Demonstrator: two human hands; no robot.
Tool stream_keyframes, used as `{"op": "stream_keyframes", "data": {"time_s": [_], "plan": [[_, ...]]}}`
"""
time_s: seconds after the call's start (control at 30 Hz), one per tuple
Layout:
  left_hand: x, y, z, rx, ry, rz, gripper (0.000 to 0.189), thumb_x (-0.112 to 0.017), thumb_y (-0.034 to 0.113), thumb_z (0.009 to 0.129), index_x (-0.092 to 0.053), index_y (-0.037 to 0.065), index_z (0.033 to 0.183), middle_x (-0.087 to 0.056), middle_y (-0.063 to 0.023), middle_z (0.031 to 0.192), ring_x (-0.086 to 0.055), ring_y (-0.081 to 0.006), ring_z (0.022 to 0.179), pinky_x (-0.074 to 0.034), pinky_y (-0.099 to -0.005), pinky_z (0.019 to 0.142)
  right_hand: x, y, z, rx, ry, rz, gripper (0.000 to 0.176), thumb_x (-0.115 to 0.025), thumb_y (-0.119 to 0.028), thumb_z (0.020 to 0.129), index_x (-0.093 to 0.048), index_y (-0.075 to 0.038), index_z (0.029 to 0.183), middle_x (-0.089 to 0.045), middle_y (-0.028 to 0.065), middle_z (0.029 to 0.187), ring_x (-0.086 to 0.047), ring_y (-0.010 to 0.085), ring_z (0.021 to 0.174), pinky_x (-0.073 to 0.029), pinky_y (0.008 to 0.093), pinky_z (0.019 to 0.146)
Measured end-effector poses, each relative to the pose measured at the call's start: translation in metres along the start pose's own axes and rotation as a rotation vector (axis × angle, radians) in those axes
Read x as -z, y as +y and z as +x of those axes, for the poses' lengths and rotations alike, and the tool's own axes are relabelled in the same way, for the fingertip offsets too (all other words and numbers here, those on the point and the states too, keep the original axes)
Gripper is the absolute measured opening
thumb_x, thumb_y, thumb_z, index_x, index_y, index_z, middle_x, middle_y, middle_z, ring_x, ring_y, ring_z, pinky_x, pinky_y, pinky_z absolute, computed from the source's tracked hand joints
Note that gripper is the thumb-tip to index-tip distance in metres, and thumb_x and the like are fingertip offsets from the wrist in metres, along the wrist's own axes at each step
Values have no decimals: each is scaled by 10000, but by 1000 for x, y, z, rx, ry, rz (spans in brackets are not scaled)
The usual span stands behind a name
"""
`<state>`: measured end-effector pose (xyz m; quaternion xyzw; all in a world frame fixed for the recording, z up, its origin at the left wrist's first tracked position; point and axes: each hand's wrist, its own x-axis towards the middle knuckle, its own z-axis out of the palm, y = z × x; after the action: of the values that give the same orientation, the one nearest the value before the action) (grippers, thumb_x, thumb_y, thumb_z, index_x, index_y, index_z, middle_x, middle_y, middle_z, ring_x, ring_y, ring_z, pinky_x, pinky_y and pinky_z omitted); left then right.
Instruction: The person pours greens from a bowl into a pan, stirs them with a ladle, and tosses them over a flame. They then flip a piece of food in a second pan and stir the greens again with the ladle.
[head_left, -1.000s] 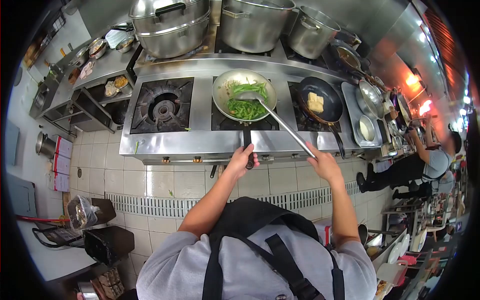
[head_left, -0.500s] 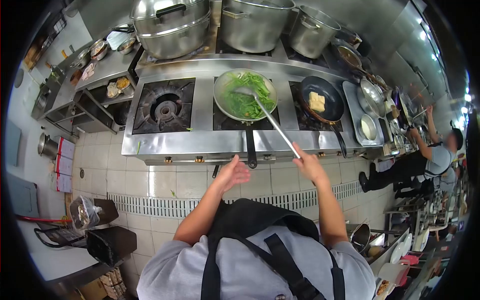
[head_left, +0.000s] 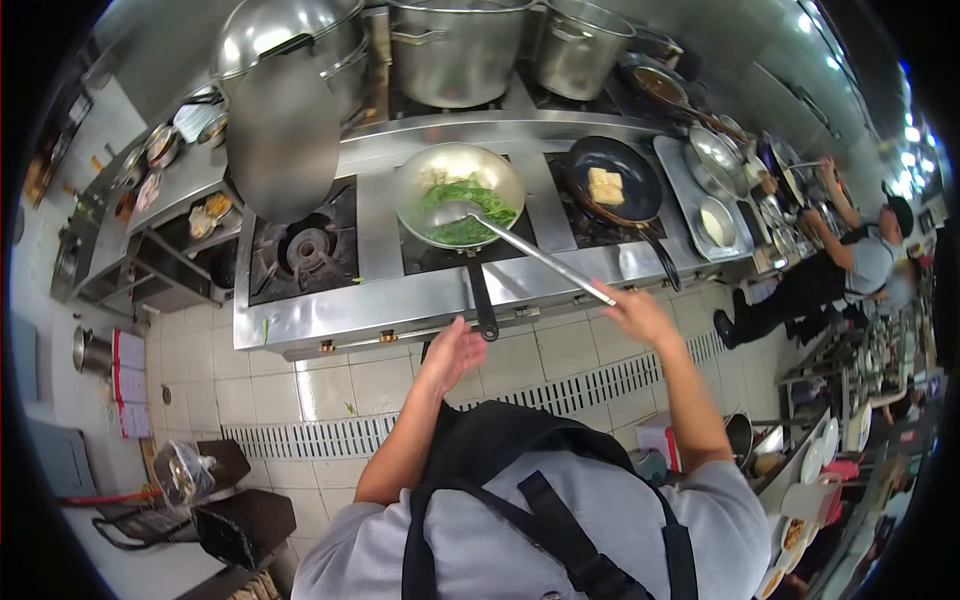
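My right hand (head_left: 636, 313) is closed round the end of a long metal ladle (head_left: 545, 258). The ladle's bowl rests among chopped greens (head_left: 466, 232) in a light-coloured pan (head_left: 410, 195) on the middle burner. Beside the pan's black handle (head_left: 481, 297), my left hand (head_left: 455, 352) is open with its fingers apart, holding nothing. On the right burner a dark pan (head_left: 640, 180) holds pale yellow blocks (head_left: 605, 186).
Large steel pots (head_left: 462, 55) stand along the back. At the left is a bare burner (head_left: 305, 250). A metal tray (head_left: 735, 250) with bowls lies right of the stove. Another person (head_left: 850, 265) stands at the far right. Black bins (head_left: 245, 525) are at lower left.
The view has shifted, so the stove sits further left and tilted. The greens have gathered at the front of the pan, baring its back part. My right hand and the ladle's end are further right.
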<state>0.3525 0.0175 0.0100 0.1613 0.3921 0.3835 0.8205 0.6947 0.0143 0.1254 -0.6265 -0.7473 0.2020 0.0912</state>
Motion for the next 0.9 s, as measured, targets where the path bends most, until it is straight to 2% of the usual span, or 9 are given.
{"op": "stream_keyframes", "data": {"time_s": [0.13, 0.17, 0.3, 0.43, 0.57, 0.63, 0.67, 0.77, 0.9], "plan": [[-55, 20, 63, 33, -47, -160, 319, -520, 366, 919, -492, 51, 875, -596, -82, 808, -582, -197, 657, -501, -309, 581, 12, -12, 16, -34, 101, -139, 533, -600, -220, 841, -424, -264, 1342, -645, 164, 879, -598, 368, 814, -462, 439, 766], [-58, 6, 80, -58, -22, -121, 311, -512, 357, 923, -500, 58, 840, -523, -51, 630, -496, -153, 513, -418, -275, 459, 15, -14, 8, -45, 108, -133, 533, -600, -220, 841, -424, -264, 1342, -645, 164, 879, -598, 368, 814, -462, 439, 766], [-57, 17, -10, -136, 26, 116, 380, -499, 317, 931, -432, 121, 612, -377, -3, 464, -365, -136, 382, -286, -280, 372, 99, -29, -36, 77, 41, -33, 501, -614, -203, 830, -474, -191, 1310, -593, 180, 713, -577, 343, 661, -459, 369, 668], [-37, 4, -34, -74, 121, 194, 369, -454, 334, 947, -464, 121, 645, -399, 4, 474, -361, -125, 376, -291, -267, 388, 128, -42, -84, 30, -252, -70, 505, -624, -195, 819, -485, -229, 1303, -614, 182, 764, -593, 332, 696, -459, 375, 694], [-70, 39, -40, -198, 36, 394, 320, -443, 307, 951, -473, 104, 705, -402, 14, 499, -373, -105, 409, -298, -255, 401, 197, -67, -41, 135, -248, -230, 479, -623, -200, 814, -517, -231, 1280, -639, 186, 851, -607, 339, 778, -463, 390, 732], [-71, 55, -11, -202, -96, 136, 311, -451, 291, 950, -465, 89, 714, -393, 17, 503, -374, -102, 420, -300, -255, 404, 195, -89, -19, -54, -288, -230, 468, -618, -216, 817, -520, -208, 1275, -637, 198, 903, -605, 352, 839, -463, 405, 757], [-76, 62, 3, -109, -81, -16, 304, -464, 278, 945, -457, 78, 717, -395, 14, 509, -370, -108, 418, -305, -258, 407, 186, -84, -10, 20, -208, -262, 475, -606, -222, 827, -500, -210, 1289, -629, 215, 926, -600, 360, 869, -463, 419, 774], [-74, 27, -16, -312, -86, 357, 279, -489, 287, 937, -446, 75, 760, -406, 10, 548, -391, -98, 415, -325, -253, 402, 172, -75, -3, 93, -59, -296, 500, -599, -183, 828, -471, -198, 1311, -618, 206, 797, -580, 370, 727, -451, 412, 703], [-65, 6, -55, -218, -109, 183, 272, -491, 274, 932, -434, 64, 770, -429, -10, 565, -407, -112, 417, -370, -263, 396, 183, -93, -47, 58, 14, -270, 490, -602, -173, 821, -490, -227, 1294, -624, 196, 844, -577, 370, 740, -463, 415, 729]]}}
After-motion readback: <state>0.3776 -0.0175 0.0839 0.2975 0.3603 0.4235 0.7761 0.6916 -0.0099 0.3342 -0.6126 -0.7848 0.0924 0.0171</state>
